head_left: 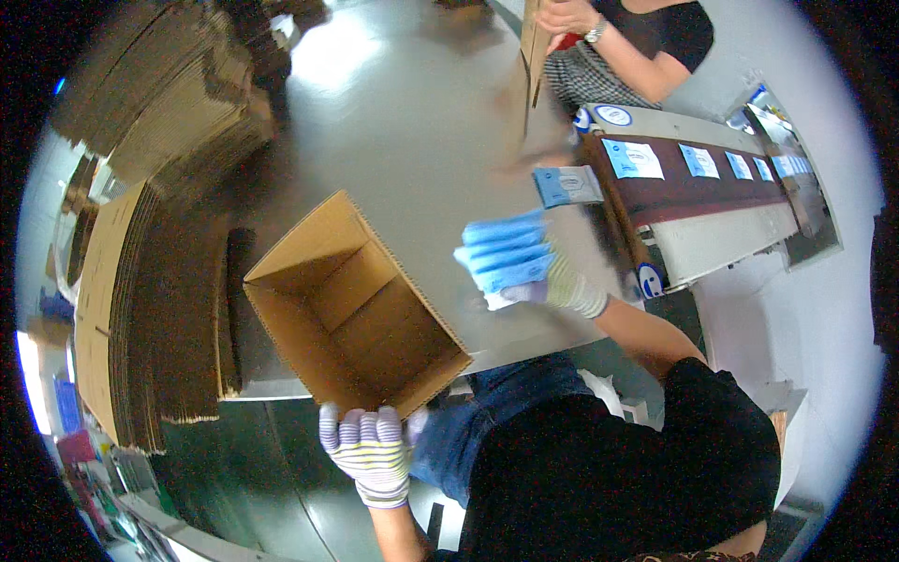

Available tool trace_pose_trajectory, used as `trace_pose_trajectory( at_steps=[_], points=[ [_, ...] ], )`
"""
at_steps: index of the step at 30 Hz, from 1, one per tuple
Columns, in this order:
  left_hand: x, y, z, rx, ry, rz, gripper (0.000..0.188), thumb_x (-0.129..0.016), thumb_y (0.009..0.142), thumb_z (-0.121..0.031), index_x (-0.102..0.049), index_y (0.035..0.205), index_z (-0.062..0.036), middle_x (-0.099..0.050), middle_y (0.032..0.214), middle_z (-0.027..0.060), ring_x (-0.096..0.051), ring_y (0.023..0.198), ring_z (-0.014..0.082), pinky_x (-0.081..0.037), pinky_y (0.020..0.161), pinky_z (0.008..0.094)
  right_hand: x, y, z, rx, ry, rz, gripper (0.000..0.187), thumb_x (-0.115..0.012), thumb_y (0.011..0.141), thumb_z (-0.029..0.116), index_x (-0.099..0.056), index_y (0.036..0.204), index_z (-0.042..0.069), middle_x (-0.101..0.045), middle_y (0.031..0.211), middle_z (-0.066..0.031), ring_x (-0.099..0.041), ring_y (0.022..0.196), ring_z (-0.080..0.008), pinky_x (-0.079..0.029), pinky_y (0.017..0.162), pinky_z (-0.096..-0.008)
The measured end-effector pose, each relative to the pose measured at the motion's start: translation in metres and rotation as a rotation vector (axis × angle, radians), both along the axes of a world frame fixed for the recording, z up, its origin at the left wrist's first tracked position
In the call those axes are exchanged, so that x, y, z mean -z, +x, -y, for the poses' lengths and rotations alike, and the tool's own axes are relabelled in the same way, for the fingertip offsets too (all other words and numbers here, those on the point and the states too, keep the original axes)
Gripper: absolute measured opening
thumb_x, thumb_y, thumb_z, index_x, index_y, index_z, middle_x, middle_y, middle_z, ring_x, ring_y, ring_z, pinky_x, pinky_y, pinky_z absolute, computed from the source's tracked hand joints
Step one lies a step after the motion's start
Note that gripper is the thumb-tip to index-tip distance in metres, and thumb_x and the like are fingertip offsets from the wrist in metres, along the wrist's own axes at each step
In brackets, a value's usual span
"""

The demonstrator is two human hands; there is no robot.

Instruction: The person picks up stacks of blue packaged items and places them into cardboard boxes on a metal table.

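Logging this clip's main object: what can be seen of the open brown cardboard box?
The open brown cardboard box is plain corrugated board, rectangular, empty inside, with seams of its folded bottom flaps visible. It is tipped with its opening facing up toward the camera, lying at the near edge of the grey table. The left hand, in a striped knit glove, grips its near bottom corner. A stack of flattened cartons stands just to its left.

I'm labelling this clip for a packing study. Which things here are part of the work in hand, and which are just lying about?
In hand:
- open cardboard box, tilted at the table edge, gripped by the left hand
- stack of blue packets, gripped by the right hand

Lying about:
- flat cardboard stacks
- single blue packet on the table
- packets on the conveyor belt
- a co-worker's hand
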State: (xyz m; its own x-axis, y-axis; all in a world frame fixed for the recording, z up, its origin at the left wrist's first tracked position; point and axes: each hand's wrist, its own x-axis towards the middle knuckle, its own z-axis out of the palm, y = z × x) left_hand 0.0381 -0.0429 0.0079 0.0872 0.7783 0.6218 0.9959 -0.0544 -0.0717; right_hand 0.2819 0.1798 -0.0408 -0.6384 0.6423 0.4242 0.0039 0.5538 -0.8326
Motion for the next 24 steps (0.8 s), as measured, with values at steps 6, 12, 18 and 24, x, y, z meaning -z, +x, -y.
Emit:
trace_pose_trajectory(
  at_steps=[6, 12, 18, 24],
  points=[
    [-0.003, 0.032, 0.003, 0.058, -0.030, -0.030, 0.023, -0.069, 0.076, -0.029, -0.052, 0.077, -0.0137, -0.046, 0.067, 0.0008, -0.050, 0.066, 0.0183, -0.044, 0.089, 0.0435, -0.094, -0.044, 0.001, -0.250, 0.326, 0.041, 0.027, -0.056, 0.083, 0.026, -0.057, 0.102, 0.007, -0.062, 0.094, -0.0089, -0.060, 0.091, -0.0235, -0.049, 0.079, -0.0383],
    [-0.005, 0.057, 0.015, 0.057, -0.177, -0.134, 0.016, -0.061, 0.073, -0.021, -0.053, 0.083, -0.0116, -0.047, 0.073, 0.0020, -0.051, 0.071, 0.0188, -0.044, 0.087, 0.0436, -0.106, -0.125, 0.049, -0.211, 0.966, 0.569, 0.036, -0.056, 0.079, 0.026, -0.056, 0.108, 0.005, -0.062, 0.099, -0.0115, -0.059, 0.091, -0.0262, -0.047, 0.079, -0.0411],
    [0.001, 0.055, 0.023, 0.033, -0.145, -0.157, 0.009, -0.055, 0.074, -0.018, -0.052, 0.080, -0.0122, -0.048, 0.072, 0.0011, -0.050, 0.069, 0.0157, -0.043, 0.088, 0.0379, -0.053, -0.118, 0.087, -0.608, 0.979, 0.939, 0.038, -0.052, 0.085, 0.027, -0.055, 0.115, 0.006, -0.059, 0.109, -0.0129, -0.057, 0.105, -0.0286, -0.042, 0.093, -0.0449],
    [0.009, 0.038, 0.020, 0.008, -0.047, -0.027, 0.017, -0.061, 0.084, -0.030, -0.053, 0.080, -0.0157, -0.048, 0.072, 0.0007, -0.049, 0.068, 0.0160, -0.043, 0.086, 0.0389, -0.088, -0.078, 0.081, -0.587, 0.699, 0.385, 0.041, -0.060, 0.083, 0.036, -0.057, 0.112, 0.008, -0.060, 0.111, -0.0097, -0.056, 0.109, -0.0253, -0.046, 0.091, -0.0416]
  ],
)
